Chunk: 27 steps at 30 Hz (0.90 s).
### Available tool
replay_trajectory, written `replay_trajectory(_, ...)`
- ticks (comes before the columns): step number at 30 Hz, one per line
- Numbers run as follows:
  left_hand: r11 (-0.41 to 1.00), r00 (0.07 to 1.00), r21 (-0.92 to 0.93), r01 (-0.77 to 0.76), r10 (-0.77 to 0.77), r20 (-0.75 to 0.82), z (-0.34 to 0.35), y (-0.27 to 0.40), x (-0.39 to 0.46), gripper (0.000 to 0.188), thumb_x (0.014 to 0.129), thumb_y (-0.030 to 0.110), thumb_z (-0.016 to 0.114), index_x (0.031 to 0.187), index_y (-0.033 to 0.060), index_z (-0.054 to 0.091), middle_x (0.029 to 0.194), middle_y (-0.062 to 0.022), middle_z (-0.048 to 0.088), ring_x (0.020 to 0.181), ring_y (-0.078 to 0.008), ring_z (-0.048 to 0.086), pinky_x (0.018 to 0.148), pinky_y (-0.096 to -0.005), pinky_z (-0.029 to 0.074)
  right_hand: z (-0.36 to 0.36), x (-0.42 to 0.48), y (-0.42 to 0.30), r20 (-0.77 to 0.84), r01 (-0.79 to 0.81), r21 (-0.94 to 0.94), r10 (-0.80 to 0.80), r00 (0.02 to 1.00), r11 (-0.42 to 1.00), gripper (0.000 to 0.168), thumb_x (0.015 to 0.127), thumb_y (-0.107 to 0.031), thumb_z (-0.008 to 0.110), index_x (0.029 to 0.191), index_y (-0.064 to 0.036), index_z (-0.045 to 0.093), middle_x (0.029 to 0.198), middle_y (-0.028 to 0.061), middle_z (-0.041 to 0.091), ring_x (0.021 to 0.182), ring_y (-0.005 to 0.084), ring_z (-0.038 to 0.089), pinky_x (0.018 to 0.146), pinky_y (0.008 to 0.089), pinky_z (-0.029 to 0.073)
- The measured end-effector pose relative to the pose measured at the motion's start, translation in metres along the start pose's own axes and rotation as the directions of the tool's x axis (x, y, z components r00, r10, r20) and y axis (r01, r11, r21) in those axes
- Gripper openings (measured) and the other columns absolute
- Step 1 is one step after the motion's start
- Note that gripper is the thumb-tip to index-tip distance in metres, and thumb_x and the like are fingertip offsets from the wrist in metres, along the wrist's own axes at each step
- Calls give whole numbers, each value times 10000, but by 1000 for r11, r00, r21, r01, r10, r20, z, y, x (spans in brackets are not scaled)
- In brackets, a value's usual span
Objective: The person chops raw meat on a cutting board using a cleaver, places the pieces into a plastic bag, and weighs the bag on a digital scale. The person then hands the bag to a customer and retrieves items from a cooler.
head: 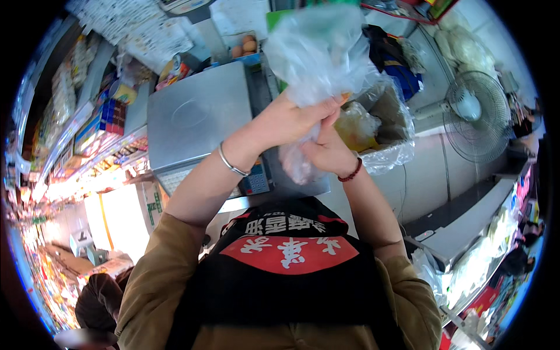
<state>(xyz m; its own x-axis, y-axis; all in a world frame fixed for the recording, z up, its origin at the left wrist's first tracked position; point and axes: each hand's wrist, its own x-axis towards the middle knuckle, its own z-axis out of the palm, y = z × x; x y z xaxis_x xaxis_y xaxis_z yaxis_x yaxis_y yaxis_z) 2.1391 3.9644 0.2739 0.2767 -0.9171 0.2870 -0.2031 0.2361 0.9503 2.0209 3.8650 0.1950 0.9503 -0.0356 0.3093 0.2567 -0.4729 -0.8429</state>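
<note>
A thin clear plastic bag [321, 48] is bunched between my hands, its loose top puffed out beyond them. My left hand [293, 116], with a silver bangle on its wrist, grips the gathered neck of the bag. Just below it, my right hand [328, 146] closes around the twisted plastic; a dark red bead bracelet circles that wrist. Beneath the hands hangs the bag's lower end, filled with something pinkish [299, 164] that I cannot make out. Both hands are over the counter, to the right of a scale with a flat metal platform [201, 113].
A keypad [257, 180] lies under my left forearm. Right of the hands stands a plastic-lined box [391, 151] with a bagged yellow item inside. Brown eggs [248, 45] sit behind the scale. A fan [474, 116] stands at right. Another person's dark sleeve [99, 302] shows lower left.
</note>
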Motion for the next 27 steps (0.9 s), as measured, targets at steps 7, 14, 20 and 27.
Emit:
replay_trajectory(7, 865, 858, -134, 484, -499, -124, 36, -25, 59, 230, 938, 201, 530, 928, -7, 628, 607, -66, 576, 685, -199, 655, 599, -301, 500, -47, -23, 41, -661, -572, -352, 236, 712, 741, 296, 774, -127, 570, 1048, -21, 607, 907, 167, 636, 973, 359, 559, 942, 460, 373)
replay_trajectory(14, 731, 681, -683, 14, -507, -529, 11, -41, 44, 292, 942, 169, 538, 1164, -19, 513, 1000, -162, 613, 889, -261, 644, 742, -315, 522, -83, 13, 70, -604, -204, -247, 14, 797, 947, 330, 857, -248, 593, 1111, -37, 611, 1034, 182, 642, 1007, 288, 601, 889, 363, 443)
replay_trajectory(20, 596, 634, -800, -66, -595, -495, -33, -72, 14, 211, 954, 198, 524, 1101, 46, 515, 926, -122, 622, 750, -155, 606, 608, -230, 495, -127, 94, -37, -640, -114, -168, -21, 768, 979, 362, 942, -346, 523, 1030, -26, 669, 839, 55, 653, 787, 111, 596, 727, 254, 474)
replay_trajectory(27, 589, 614, -807, -39, -624, -484, -26, -58, 12, 221, 955, 214, 524, 1109, 56, 535, 897, -95, 637, 705, -117, 593, 567, -211, 467, -72, 18, -25, -508, -22, -41, -2, 861, 999, 286, 940, -205, 521, 754, 8, 560, 570, 64, 473, 533, 137, 453, 520, 295, 380)
